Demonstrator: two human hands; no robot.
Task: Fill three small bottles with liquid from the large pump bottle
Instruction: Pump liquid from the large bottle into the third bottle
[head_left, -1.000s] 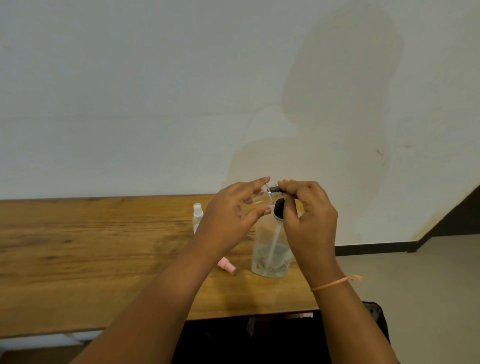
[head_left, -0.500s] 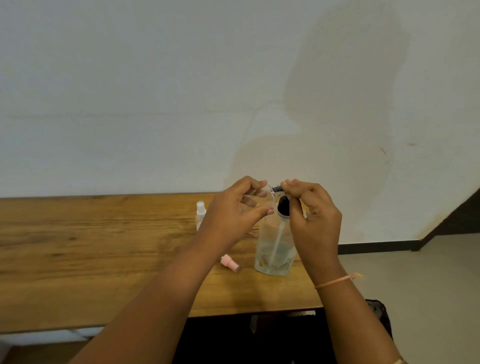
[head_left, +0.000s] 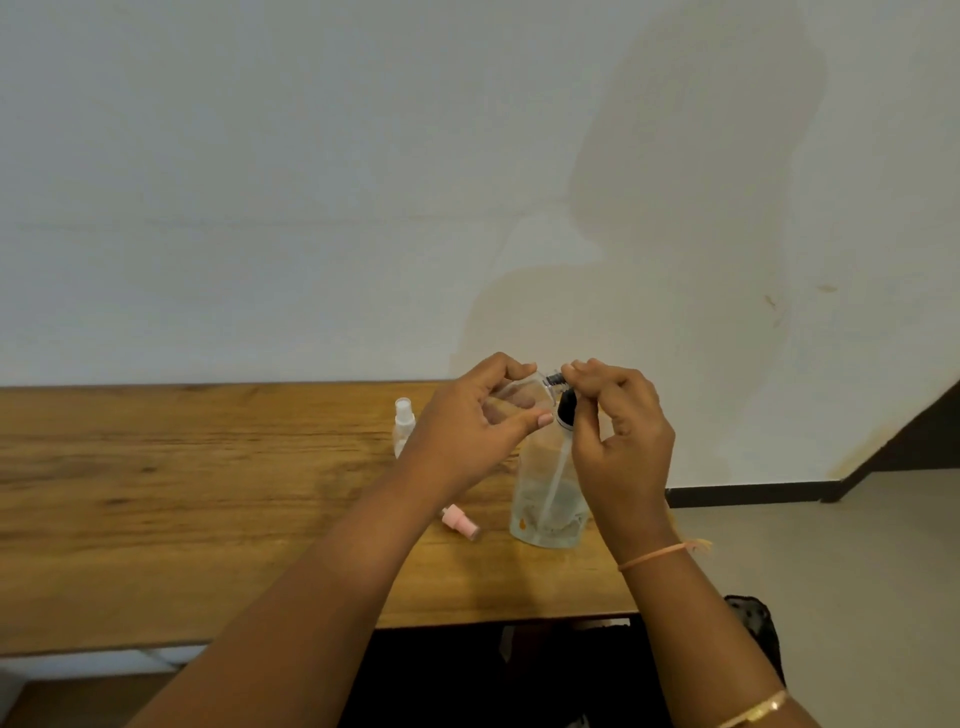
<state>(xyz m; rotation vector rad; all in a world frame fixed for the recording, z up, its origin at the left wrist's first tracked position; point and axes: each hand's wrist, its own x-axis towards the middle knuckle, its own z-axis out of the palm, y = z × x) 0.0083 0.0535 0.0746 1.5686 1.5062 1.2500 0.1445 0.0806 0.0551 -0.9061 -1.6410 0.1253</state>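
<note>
I'm gripping a small clear bottle (head_left: 519, 397) in my left hand (head_left: 478, 421), its mouth at the nozzle, while my right hand (head_left: 618, 436) is pinching the pump head of the large pump bottle (head_left: 548, 499), which is standing on the table (head_left: 156, 493). I'm judging this as mid-fill: a capped small bottle (head_left: 403, 423) is waiting behind, a pink cap (head_left: 460, 521) is lying loose, and no third bottle is showing.

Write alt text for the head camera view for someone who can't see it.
A left hand holds a small clear bottle to the nozzle of a large pump bottle, and the right hand pinches that nozzle. On the wooden table, another small bottle stands behind and a pink cap lies nearby.
</note>
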